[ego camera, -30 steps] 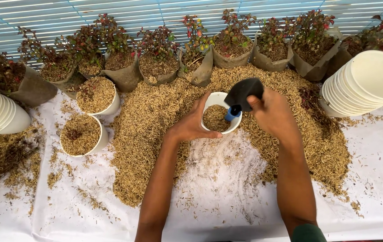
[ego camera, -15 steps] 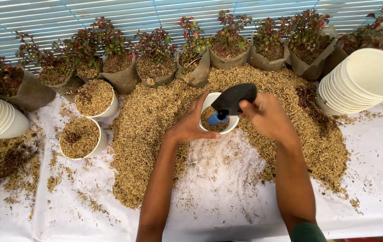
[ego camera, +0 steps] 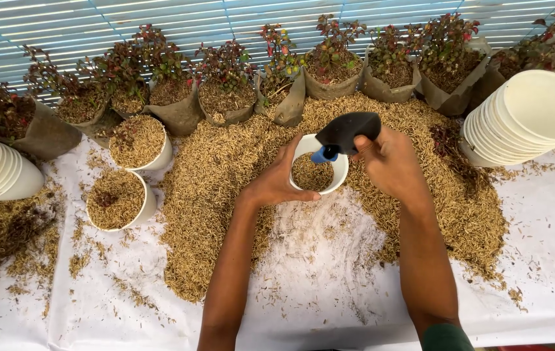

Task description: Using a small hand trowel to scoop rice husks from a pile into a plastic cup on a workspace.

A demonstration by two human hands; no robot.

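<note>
Change since earlier frame: black spray head with blue nozzle (ego camera: 345, 133) sits lower and tilts further over the cup than a second ago; white cup stays put under the left hand.
White sheet covering the table (ego camera: 329, 286): thin, smooth, slightly creased; dusted with stray husks.
Heap of tan rice husk (ego camera: 225, 175): loose, dry, light flakes; shifts under any push, gives no firm footing.
Row of small red-leaved plants in brown soft bags (ego camera: 225, 84): floppy walls, husk-filled, stand along the slatted blind at the back.
Stacks of white round cups lying on their sides (ego camera: 530, 117): nested, one stack at each edge; rigid but likely light.
Two filled white cups (ego camera: 118, 198): upright at left, heaped with husk, well apart from the hands.
White round cup part-filled with husk (ego camera: 319, 172): upright on the heap's near edge; judged light, thin-walled, easily tipped; best held by rim and side wall.
Left hand (ego camera: 277, 182): fingers spread and wrapped on the cup's left rim and wall.
Right hand (ego camera: 391, 166): clamped around the sprayer below its head; bottle body hidden, so weight cannot be told; plastic looks hard, smooth, possibly slick when wet; nozzle points down into the cup.
</note>
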